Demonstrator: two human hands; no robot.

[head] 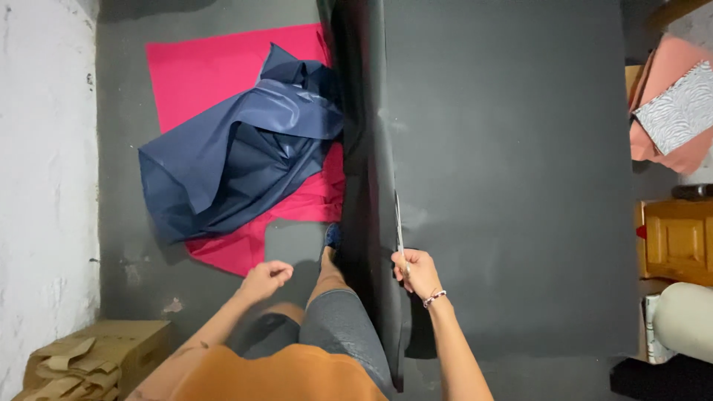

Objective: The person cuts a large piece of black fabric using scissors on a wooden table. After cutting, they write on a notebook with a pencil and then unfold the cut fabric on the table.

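- Below, a large black fabric sheet (512, 163) is spread over a dark surface and fills most of the view from centre out to three o'clock; its left edge stands up in a tall fold running from twelve o'clock down to six.
- At about five o'clock from centre, the right hand (417, 273) has its fingers curled shut on a pair of scissors (399, 230), whose thin blades point toward twelve o'clock along that raised edge.
- A bead bracelet (434, 298) sits on the right wrist.
- At seven o'clock, the left hand (265, 280) hangs over the grey floor with its fingers loosely curled; it holds nothing that can be seen and is well apart from the sheet.
- Crumpled navy blue fabric (238, 148) lies at ten o'clock, on top of a flat pink fabric piece (200, 74).
- A cardboard box (96, 356) with brown paper scraps sits at eight o'clock beside the white wall.
- At three o'clock, past the sheet's edge, stands a small wooden cabinet (679, 238).
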